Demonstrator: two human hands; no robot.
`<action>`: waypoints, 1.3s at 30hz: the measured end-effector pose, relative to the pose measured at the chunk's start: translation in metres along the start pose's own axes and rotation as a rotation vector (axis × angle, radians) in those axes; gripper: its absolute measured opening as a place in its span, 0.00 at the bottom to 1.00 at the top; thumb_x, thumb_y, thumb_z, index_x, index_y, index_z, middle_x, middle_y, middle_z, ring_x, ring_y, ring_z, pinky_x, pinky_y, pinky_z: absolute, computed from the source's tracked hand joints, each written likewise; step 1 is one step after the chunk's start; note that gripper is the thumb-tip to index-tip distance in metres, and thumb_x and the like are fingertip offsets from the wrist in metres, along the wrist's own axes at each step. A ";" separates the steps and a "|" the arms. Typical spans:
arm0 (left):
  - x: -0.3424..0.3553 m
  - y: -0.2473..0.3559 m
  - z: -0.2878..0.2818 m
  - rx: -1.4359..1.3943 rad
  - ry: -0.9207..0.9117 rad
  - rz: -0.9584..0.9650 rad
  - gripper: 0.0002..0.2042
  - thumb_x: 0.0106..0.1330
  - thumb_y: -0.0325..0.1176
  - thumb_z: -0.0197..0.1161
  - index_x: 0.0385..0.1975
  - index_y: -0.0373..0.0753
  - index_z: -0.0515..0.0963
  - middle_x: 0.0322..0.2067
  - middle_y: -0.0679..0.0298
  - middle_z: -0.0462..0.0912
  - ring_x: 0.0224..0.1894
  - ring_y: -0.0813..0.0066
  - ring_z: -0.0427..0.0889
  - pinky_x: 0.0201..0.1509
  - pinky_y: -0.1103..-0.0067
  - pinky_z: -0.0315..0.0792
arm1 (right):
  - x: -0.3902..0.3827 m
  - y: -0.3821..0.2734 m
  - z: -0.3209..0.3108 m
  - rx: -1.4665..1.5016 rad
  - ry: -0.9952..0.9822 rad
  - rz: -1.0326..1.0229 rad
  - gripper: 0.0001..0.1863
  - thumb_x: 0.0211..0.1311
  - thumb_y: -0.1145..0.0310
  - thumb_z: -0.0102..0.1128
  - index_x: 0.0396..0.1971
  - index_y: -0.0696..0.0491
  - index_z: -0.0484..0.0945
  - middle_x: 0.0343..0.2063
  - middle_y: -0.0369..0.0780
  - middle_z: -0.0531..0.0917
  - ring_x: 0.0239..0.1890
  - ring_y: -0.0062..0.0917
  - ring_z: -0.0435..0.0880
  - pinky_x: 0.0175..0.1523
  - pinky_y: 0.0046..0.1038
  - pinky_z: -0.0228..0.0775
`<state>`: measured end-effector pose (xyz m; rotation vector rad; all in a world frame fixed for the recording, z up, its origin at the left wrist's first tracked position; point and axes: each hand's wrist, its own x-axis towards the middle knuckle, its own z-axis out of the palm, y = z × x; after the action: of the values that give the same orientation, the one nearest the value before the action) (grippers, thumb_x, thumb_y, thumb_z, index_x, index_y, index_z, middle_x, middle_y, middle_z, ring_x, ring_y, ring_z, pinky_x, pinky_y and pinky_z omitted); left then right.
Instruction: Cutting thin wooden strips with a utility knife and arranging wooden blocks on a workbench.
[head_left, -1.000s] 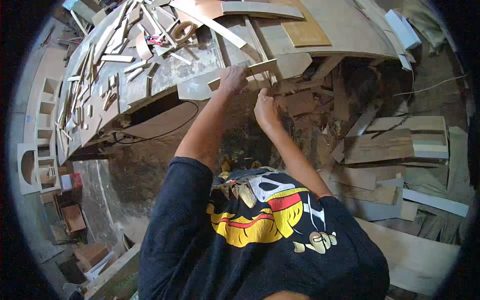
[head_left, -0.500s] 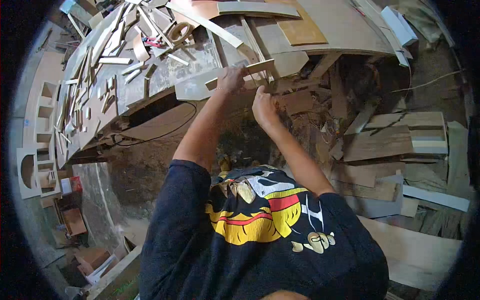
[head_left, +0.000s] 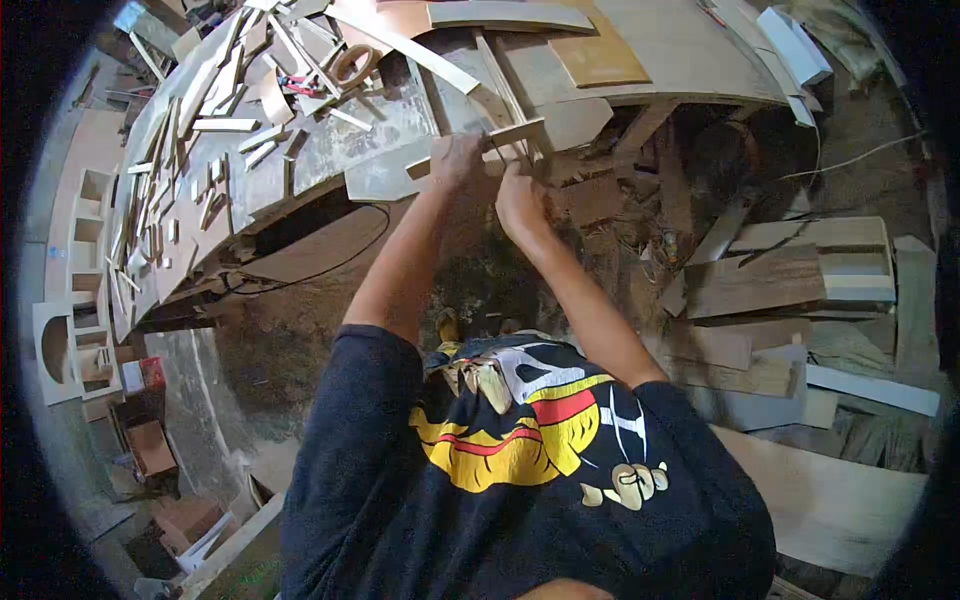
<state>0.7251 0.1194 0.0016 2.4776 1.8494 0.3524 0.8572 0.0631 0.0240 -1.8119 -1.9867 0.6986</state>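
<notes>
A short wooden strip lies slanted across the table's near edge. My left hand is closed around its middle, with the fingers partly hidden behind the wood. Just to the right, my right hand has its fingers curled together close under the strip's lower edge. What that hand pinches, if anything, is too small to see. Beyond the strip, two long narrow slats run away from me over the table. A pale flat board sits under the strip's left end.
Loose wood offcuts crowd the table's left side, with a roll of tape among them. An orange-brown panel lies at the far right. A black cable hangs below the edge. Stacked boards stand on the right.
My right hand has moved up and slightly left, closer to the strip. My left hand stays on the strip, and the view has shifted a little.
</notes>
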 end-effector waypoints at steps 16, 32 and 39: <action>0.003 0.005 -0.003 -0.066 0.082 -0.092 0.15 0.47 0.33 0.54 0.37 0.43 0.70 0.21 0.55 0.76 0.25 0.56 0.76 0.26 0.66 0.68 | 0.029 -0.004 0.022 0.166 0.031 0.098 0.15 0.58 0.69 0.37 0.35 0.67 0.66 0.25 0.55 0.76 0.30 0.46 0.75 0.37 0.40 0.64; 0.007 0.007 -0.011 -0.109 0.033 -0.153 0.09 0.45 0.29 0.54 0.29 0.40 0.71 0.21 0.52 0.75 0.27 0.55 0.76 0.27 0.66 0.69 | 0.012 0.001 -0.013 -0.100 -0.070 -0.005 0.13 0.54 0.74 0.36 0.35 0.68 0.65 0.25 0.57 0.76 0.31 0.46 0.77 0.35 0.39 0.70; 0.008 0.008 -0.023 -0.006 -0.132 -0.083 0.12 0.46 0.28 0.54 0.33 0.37 0.69 0.22 0.52 0.76 0.27 0.56 0.77 0.28 0.68 0.70 | -0.010 0.007 -0.007 0.029 -0.083 -0.018 0.16 0.56 0.75 0.35 0.41 0.71 0.60 0.25 0.60 0.74 0.31 0.49 0.75 0.35 0.40 0.69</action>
<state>0.7306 0.1225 0.0269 2.3492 1.8881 0.1863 0.8682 0.0548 0.0259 -1.7731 -2.0321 0.8045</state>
